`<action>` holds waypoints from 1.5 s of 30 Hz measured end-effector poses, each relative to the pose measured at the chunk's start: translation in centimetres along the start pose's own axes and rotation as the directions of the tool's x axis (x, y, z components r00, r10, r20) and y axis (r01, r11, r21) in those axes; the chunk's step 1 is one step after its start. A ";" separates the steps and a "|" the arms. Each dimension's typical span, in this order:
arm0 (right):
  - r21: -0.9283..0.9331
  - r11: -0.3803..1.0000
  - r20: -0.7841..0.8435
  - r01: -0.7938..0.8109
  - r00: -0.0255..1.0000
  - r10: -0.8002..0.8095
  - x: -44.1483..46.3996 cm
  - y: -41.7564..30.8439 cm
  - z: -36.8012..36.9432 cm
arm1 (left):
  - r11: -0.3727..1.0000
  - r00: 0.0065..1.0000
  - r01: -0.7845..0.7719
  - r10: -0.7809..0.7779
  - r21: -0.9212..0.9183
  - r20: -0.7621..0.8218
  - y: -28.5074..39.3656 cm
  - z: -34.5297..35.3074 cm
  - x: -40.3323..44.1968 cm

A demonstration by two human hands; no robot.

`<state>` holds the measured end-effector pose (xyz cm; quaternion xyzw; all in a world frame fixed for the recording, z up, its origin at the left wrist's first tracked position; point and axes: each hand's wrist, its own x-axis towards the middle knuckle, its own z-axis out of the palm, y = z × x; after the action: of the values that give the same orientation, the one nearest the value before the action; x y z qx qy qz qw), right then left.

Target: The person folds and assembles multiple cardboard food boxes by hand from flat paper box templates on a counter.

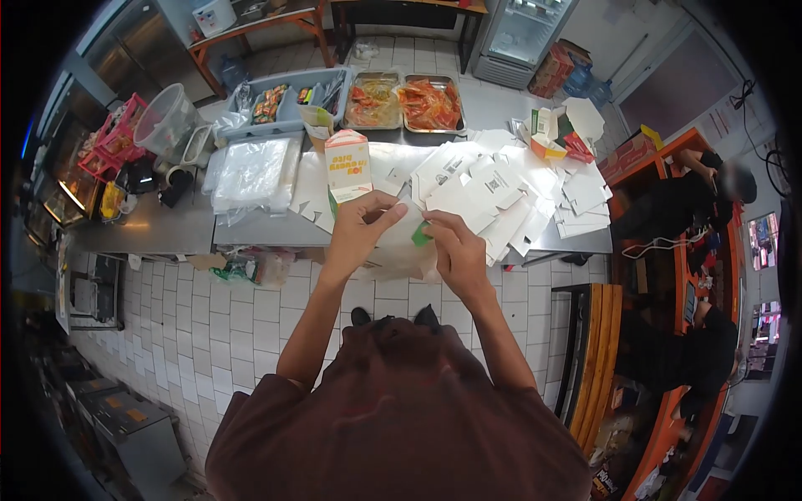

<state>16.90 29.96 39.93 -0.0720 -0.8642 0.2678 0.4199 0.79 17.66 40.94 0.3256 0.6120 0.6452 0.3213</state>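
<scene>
Close together over the table's front edge are my two hands. My left hand (368, 224) has its thumb and fingers pinched near the top of a thin clear plastic bag (399, 238). Opposite it, my right hand (455, 250) has its fingers closed on the bag's other side, with a small green piece (421, 235) by the fingertips. An upright printed carton (347, 165) stands just beyond my left hand. Flat white cartons (480, 188) lie spread behind my right hand. A stack of clear plastic bags (255, 175) lies to the left.
Two metal trays of food, one on the left (373, 102) and one on the right (432, 104), stand at the back beside a blue-grey bin (284, 108). Opened cartons (568, 129) are at the back right. Two people in dark clothes are at the orange shelves (668, 209).
</scene>
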 end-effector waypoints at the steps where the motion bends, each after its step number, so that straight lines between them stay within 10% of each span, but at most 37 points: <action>1: -0.018 1.000 0.005 0.023 1.000 -0.023 -0.3 0.2 0.1 | 1.000 1.000 -0.005 0.005 0.029 -0.004 -0.1 -0.2 0.2; 11: 0.045 0.999 -0.094 -0.024 0.995 0.028 -1.8 0.2 0.7 | 1.000 0.998 0.003 -0.003 -0.003 0.065 -2.0 1.4 -1.2; 17: 0.207 0.929 -0.069 -0.307 0.942 0.327 -2.2 0.1 1.0 | 0.999 0.997 -0.012 0.009 0.053 0.072 -2.9 1.6 -1.7; 23: 0.310 0.840 -0.067 -0.446 0.871 0.487 -2.3 -0.6 0.7 | 0.872 0.949 -0.310 0.261 0.380 0.175 0.6 2.7 -3.6; 26: 0.275 0.873 0.102 -0.403 0.915 0.390 -2.1 -0.4 0.1 | 0.824 0.980 -0.199 0.156 0.531 0.125 0.3 2.7 -3.8; 29: 0.266 0.776 0.063 -0.572 0.814 0.578 -0.4 -1.2 -0.3 | 0.832 0.924 -0.350 0.383 0.430 0.012 -1.1 1.2 -2.4; 32: 0.370 0.659 0.161 -0.655 0.744 0.648 -1.0 -0.5 0.4 | 0.955 0.924 -0.291 0.297 0.063 -0.240 -1.3 1.6 -1.4; 37: 0.083 0.869 -0.043 -0.489 0.869 0.493 -0.5 -1.7 2.7 | 0.958 0.927 -0.287 0.277 -0.006 -0.253 -4.0 3.4 -1.8; 42: -0.061 0.870 0.158 -0.489 0.856 0.492 -1.3 1.8 -0.9 | 0.840 0.826 -0.381 0.497 0.387 -0.266 -0.5 2.4 -1.5; 45: -0.121 0.929 0.298 -0.349 0.880 0.369 -1.1 2.5 -1.6 | 0.486 0.821 -0.474 0.546 0.735 0.168 2.3 2.3 -2.2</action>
<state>18.53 32.32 38.70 -0.2005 -0.8997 0.3213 0.2171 3.92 17.16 43.26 0.5655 0.7101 0.4127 -0.0752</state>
